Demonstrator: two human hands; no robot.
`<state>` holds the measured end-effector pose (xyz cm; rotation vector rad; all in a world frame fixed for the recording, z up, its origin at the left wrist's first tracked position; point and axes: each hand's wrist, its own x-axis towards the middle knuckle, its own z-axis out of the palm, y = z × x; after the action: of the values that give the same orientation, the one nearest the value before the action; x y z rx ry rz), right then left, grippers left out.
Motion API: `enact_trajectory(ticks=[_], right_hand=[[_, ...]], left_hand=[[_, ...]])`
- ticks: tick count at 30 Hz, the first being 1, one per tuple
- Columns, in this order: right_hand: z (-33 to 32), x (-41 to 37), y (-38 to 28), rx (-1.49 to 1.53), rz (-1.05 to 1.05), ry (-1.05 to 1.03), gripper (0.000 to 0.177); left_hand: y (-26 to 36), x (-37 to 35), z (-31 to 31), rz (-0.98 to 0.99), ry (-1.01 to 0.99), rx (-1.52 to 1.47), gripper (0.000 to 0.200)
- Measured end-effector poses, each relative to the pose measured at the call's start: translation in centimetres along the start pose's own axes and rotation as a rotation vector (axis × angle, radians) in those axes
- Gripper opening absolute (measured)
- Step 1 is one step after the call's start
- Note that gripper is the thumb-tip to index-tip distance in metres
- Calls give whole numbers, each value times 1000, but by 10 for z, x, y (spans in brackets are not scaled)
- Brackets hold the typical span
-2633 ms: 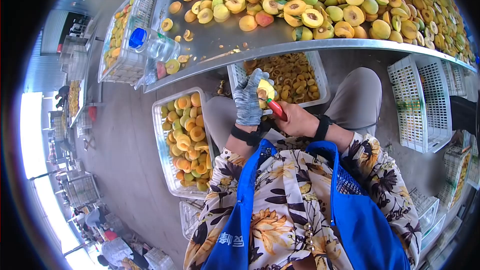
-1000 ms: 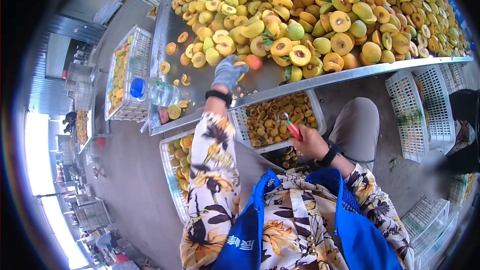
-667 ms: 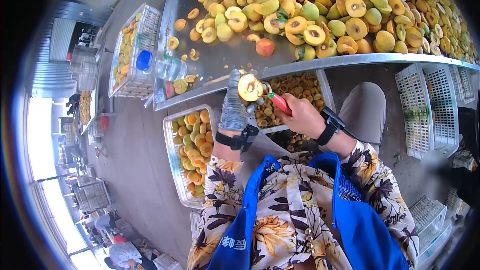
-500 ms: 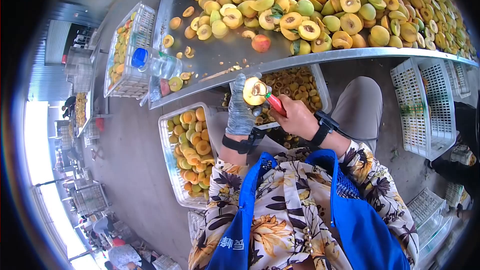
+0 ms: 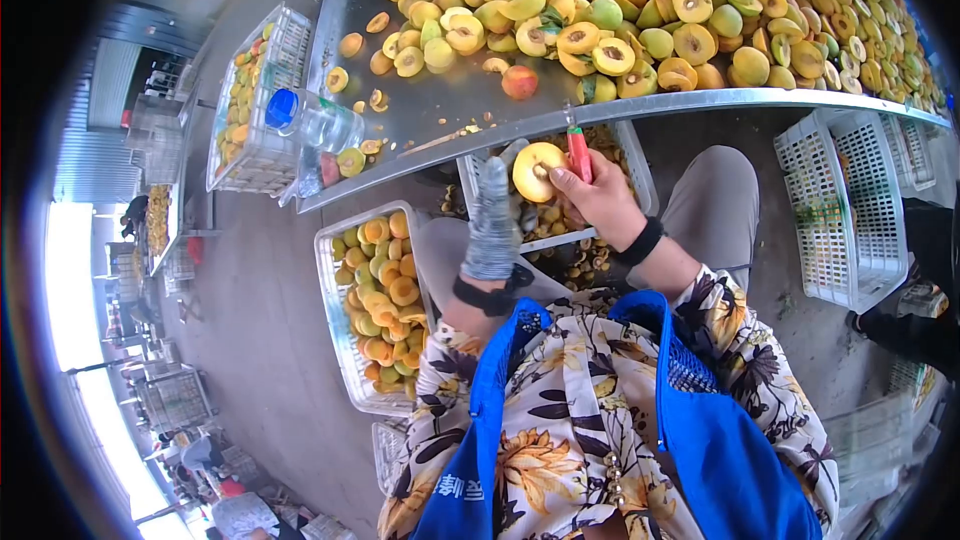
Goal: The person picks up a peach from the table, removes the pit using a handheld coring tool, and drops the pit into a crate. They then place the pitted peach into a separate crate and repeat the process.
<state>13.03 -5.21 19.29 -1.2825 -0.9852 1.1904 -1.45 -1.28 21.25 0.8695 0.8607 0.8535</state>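
Note:
A halved yellow peach (image 5: 536,171), cut face up, sits between my two hands above a crate under the table edge. My right hand (image 5: 602,202) grips a red-handled pitting knife (image 5: 578,153) upright, metal tip pointing away from me, with the thumb pressed over the middle of the peach half. Beside the fruit's left edge is my left hand (image 5: 491,222) in a grey glove, blurred, its fingers stretched upward. Below the hands, the white crate (image 5: 648,180) contains many brownish pieces. Dark bands circle both wrists.
The metal table (image 5: 430,130) carries a large heap of halved peaches (image 5: 690,40). A blue-capped bottle (image 5: 325,125) lies near its left corner. One fruit-filled crate (image 5: 345,370) stands by my left leg; another crate (image 5: 850,210) stands at right. A person's dark-clothed leg (image 5: 905,340) shows far right.
My right hand has turned the knife from the cut face to upright and put its thumb on the fruit. The peach half has shifted right, away from the left palm.

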Motion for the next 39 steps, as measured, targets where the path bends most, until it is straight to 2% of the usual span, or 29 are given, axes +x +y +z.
enact_trajectory(ticks=[2, 3, 4, 6, 7, 12, 15, 17, 18, 20, 21, 23, 24, 25, 27, 31, 34, 35, 36, 38, 39], right_hand=[[22, -13, -2, 306, 336, -18, 31], [26, -18, -3, 98, 309, -22, 31], [27, -22, -1, 97, 309, -25, 31], [27, -26, 2, -393, -272, 76, 30], [22, -30, -4, -403, -203, 10, 28], [18, -42, 0, -546, -207, -121, 23], [17, -43, 1, -617, -160, -181, 25], [17, -44, 3, -617, -148, -184, 25], [17, -44, 4, -617, -136, -186, 24], [20, -46, 9, -600, -125, -162, 24], [21, -48, 11, -582, -116, -141, 25], [23, -51, 12, -582, -112, -163, 24], [24, -52, 12, -583, -112, -184, 23], [21, -50, 11, -583, -111, -184, 23], [13, -45, 13, -653, -97, -348, 25], [9, -37, 4, -603, -176, -350, 27], [3, -34, -20, -539, -215, -279, 28], [-1, -28, -20, -471, -168, -238, 33], [-4, -23, -21, -403, -118, -192, 39], [-3, -18, -11, -343, -174, -206, 44], [-2, -16, -9, -381, -146, -244, 45]], left_hand=[[-47, 13, -1, 388, 275, 120, 50], [-40, 23, -11, 126, 279, -222, 45], [-40, 21, -15, 128, 282, -223, 45], [-37, 19, -18, 162, 317, -396, 44], [-38, 22, -23, 200, 297, -405, 45], [-38, 16, -30, 167, 300, -263, 46], [-42, 13, -24, 271, 221, -180, 46], [-49, 20, -25, 448, 264, -33, 47], [-48, 20, -22, 445, 263, -34, 47], [-44, 19, -15, 637, 323, 184, 37], [-43, 19, -13, 635, 324, 185, 37], [-38, 16, -8, 425, 319, 43, 37], [-32, 14, -8, 424, 320, 44, 37], [-22, 12, -11, 247, 243, -2, 32], [-12, 13, -17, -67, 135, -104, 29], [-9, 14, -17, -109, 74, -187, 32], [-8, 18, -16, -43, 133, -119, 37], [-2, 14, -21, -207, 114, -145, 41], [2, 11, -19, -208, 114, -144, 41], [8, 6, -13, -332, -115, -30, 48], [12, 4, -7, -386, -110, -15, 55]])
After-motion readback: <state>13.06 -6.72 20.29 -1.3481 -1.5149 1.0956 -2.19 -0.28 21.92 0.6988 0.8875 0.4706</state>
